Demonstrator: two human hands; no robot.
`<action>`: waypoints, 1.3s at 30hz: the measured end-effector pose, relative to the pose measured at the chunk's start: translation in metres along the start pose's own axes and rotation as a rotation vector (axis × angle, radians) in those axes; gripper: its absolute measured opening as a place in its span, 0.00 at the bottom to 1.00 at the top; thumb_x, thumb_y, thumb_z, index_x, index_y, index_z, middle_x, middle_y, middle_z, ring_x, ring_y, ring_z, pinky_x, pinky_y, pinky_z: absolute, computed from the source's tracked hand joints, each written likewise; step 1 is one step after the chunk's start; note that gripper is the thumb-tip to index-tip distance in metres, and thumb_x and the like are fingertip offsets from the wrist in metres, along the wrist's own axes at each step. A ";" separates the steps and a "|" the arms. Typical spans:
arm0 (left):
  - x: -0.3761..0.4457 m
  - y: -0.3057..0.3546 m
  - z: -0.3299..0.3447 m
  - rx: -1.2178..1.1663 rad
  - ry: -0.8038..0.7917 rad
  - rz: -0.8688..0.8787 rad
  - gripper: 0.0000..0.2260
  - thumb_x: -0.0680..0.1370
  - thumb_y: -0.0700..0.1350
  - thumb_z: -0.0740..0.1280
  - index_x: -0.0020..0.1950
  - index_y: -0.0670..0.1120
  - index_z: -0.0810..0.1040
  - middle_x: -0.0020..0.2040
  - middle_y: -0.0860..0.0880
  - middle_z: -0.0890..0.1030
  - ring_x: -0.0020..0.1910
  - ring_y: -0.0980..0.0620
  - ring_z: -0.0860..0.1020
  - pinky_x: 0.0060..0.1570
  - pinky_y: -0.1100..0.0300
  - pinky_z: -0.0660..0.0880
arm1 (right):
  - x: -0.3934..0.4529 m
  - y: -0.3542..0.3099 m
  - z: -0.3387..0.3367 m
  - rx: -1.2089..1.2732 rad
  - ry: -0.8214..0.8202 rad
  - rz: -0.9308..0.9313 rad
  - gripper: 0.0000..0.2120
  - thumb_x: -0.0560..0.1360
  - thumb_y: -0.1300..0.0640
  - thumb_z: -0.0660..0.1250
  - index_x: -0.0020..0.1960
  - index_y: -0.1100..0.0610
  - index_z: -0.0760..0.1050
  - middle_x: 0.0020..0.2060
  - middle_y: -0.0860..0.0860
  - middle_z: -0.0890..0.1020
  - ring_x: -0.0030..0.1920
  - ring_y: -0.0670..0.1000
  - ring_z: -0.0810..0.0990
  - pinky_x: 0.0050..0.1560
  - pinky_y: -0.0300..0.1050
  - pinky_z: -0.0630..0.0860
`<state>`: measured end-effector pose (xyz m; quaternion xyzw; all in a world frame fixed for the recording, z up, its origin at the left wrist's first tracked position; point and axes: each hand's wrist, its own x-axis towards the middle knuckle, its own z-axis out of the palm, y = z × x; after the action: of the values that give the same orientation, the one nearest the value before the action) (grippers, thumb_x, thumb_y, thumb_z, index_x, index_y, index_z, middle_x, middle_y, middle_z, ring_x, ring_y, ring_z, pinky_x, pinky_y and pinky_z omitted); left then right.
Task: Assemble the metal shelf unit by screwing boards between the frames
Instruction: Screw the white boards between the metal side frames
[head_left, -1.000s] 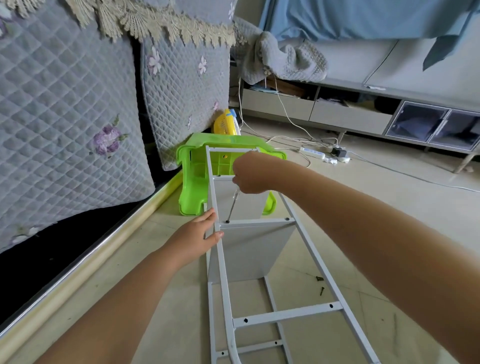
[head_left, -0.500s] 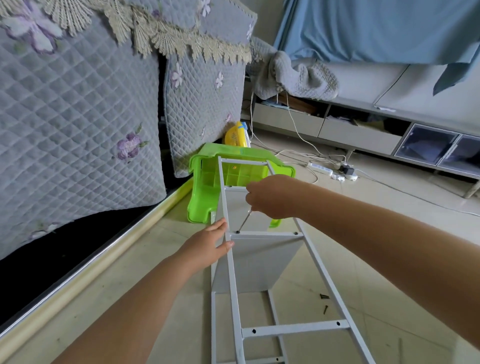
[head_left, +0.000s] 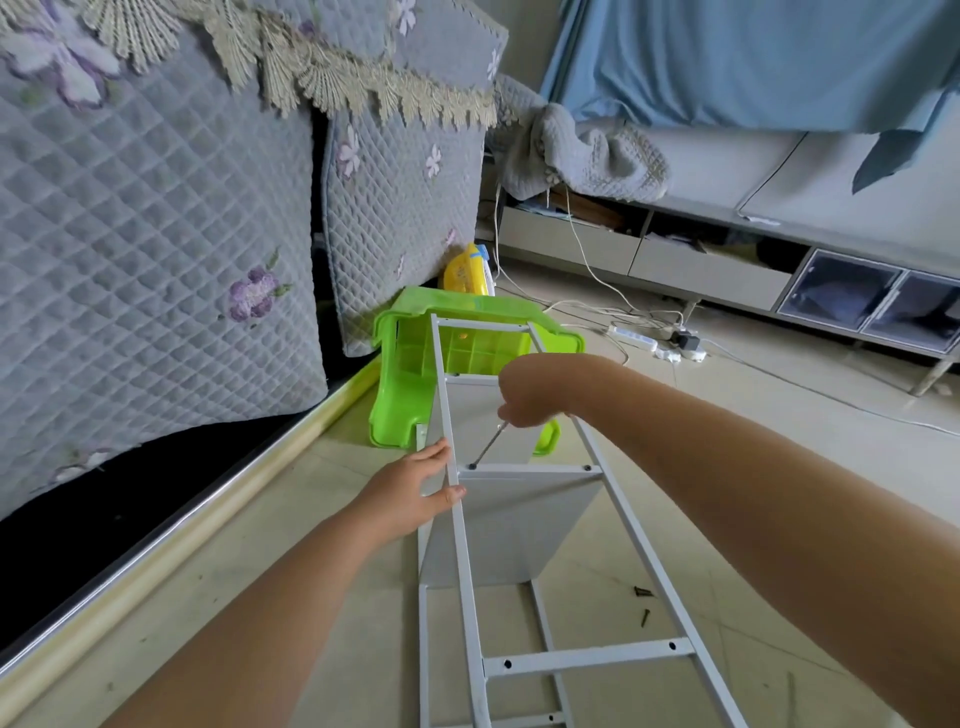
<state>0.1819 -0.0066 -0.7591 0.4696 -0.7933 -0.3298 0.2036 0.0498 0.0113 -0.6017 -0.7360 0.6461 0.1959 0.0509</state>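
Note:
A white metal ladder-shaped frame (head_left: 618, 499) lies lengthwise in front of me, its far end against the green stool. A grey board (head_left: 509, 530) stands on edge under the frame's middle crossbar (head_left: 530, 469). My right hand (head_left: 530, 389) grips a screwdriver (head_left: 488, 447) whose tip sits at the left hole of that crossbar. My left hand (head_left: 410, 493) holds the frame's left rail, thumb on the near side, fingers against the far side. Two dark loose screws (head_left: 644, 603) lie on the floor between the rails.
A tipped green plastic stool (head_left: 405, 395) rests against the frame's far end. Quilted grey cushions (head_left: 156, 234) lean at the left above a metal-edged base. A power strip (head_left: 654, 345) with cables lies on the floor near a low TV cabinet (head_left: 727, 270).
The view has shifted slightly, so the frame and hands sit a little lower and to the right. Both hands keep their holds; the screwdriver stays at the crossbar's left hole.

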 end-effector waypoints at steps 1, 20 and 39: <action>0.001 -0.001 0.000 0.002 -0.002 0.003 0.27 0.78 0.49 0.64 0.75 0.46 0.59 0.75 0.56 0.55 0.73 0.60 0.56 0.67 0.69 0.54 | -0.002 -0.003 0.002 -0.153 0.057 -0.079 0.14 0.79 0.58 0.55 0.54 0.64 0.75 0.46 0.56 0.81 0.47 0.52 0.80 0.44 0.40 0.72; -0.001 0.004 -0.004 -0.024 -0.016 -0.005 0.28 0.78 0.48 0.64 0.75 0.45 0.58 0.76 0.55 0.55 0.74 0.58 0.56 0.68 0.67 0.53 | 0.014 -0.006 -0.001 0.356 -0.131 0.229 0.15 0.79 0.65 0.50 0.33 0.61 0.62 0.15 0.51 0.70 0.19 0.48 0.60 0.22 0.34 0.56; 0.002 -0.004 0.009 -0.129 -0.010 0.013 0.27 0.79 0.47 0.63 0.75 0.44 0.57 0.76 0.54 0.54 0.74 0.59 0.54 0.67 0.69 0.51 | 0.012 -0.024 -0.005 -0.160 0.047 -0.009 0.13 0.78 0.62 0.54 0.35 0.63 0.68 0.28 0.50 0.67 0.30 0.49 0.69 0.24 0.35 0.66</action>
<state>0.1779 -0.0065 -0.7681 0.4485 -0.7745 -0.3812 0.2316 0.0750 0.0024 -0.6059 -0.7449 0.6261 0.2295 -0.0225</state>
